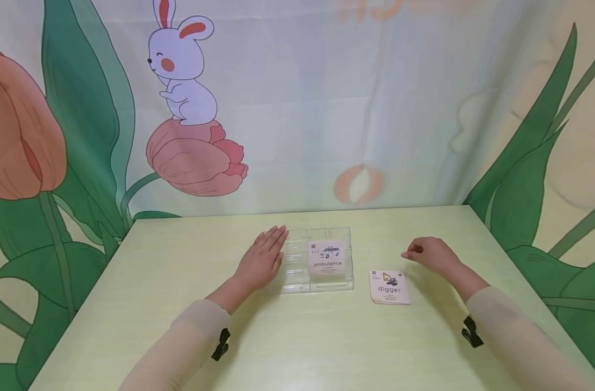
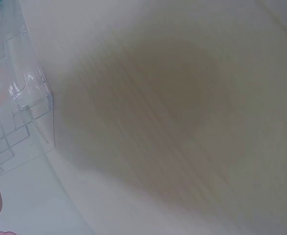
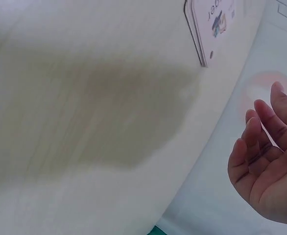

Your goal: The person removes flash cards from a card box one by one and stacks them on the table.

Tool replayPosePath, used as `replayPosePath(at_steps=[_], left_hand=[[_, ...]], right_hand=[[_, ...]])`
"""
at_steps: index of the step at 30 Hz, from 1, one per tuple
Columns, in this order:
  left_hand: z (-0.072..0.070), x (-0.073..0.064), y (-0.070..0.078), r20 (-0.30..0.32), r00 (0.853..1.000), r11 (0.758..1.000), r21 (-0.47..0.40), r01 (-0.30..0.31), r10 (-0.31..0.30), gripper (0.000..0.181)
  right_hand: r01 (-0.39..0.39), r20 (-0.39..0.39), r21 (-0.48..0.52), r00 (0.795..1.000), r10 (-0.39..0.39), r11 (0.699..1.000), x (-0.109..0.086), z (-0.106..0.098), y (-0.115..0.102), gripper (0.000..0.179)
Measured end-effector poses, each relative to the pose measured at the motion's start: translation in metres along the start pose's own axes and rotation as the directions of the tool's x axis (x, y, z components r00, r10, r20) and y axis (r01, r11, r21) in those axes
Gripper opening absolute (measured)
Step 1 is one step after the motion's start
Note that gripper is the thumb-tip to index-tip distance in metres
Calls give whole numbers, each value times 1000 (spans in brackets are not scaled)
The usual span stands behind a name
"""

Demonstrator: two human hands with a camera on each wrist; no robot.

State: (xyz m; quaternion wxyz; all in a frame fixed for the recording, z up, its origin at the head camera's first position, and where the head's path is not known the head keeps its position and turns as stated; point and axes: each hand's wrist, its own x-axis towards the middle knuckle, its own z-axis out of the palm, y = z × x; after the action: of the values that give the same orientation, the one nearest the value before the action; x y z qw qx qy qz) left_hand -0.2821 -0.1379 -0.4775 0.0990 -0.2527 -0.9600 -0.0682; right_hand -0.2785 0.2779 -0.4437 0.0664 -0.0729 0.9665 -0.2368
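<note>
A clear plastic tray [image 1: 293,266] with ridged sections lies on the table. Over its left side rests my left hand [image 1: 263,259], fingers straight and together. In the tray's right half sits a white card labelled "ambulance" [image 1: 327,270], with a vehicle picture. To the right of the tray is a small stack of cards [image 1: 390,296], whose top one reads "digger". My right hand [image 1: 431,254] hovers beyond and to the right of that stack. In the right wrist view its fingers [image 3: 252,134] are loosely bent, with nothing between them.
The pale table [image 1: 307,342] reaches back to a printed curtain [image 1: 287,108] with a rabbit and tulips. Black straps hang at both sleeves [image 1: 195,331]. The tray's corner [image 2: 40,98] shows at the edge of the left wrist view.
</note>
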Motion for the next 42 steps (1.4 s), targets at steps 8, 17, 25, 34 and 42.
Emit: replayPosePath(at_steps=[8,17,25,34,42], left_hand=[[-2,-1,0,19,1000,1000,5,6,-6,57],[0,-1,0,17,1000,1000,13,-3,3,56],[-1,-2,0,8,1000,1000,13,-2,2,56],[0,0,-1,4,1000,1000,-4,-5,5,56],[1,0,0,5,1000,1000,0,5,-5,56]], right_hand=[[18,-18,5,1000,-18,1000,1,-6,-1,25],[33,-42,17,999,-32,999,-4,-14,-11,24],[64,-90,54,994,-59,996,-8,-27,-24,23],[50,-130,69,991,-41,996,-10,-33,-36,25],[61,-153,74,987,-49,995,-11,-37,-48,27]])
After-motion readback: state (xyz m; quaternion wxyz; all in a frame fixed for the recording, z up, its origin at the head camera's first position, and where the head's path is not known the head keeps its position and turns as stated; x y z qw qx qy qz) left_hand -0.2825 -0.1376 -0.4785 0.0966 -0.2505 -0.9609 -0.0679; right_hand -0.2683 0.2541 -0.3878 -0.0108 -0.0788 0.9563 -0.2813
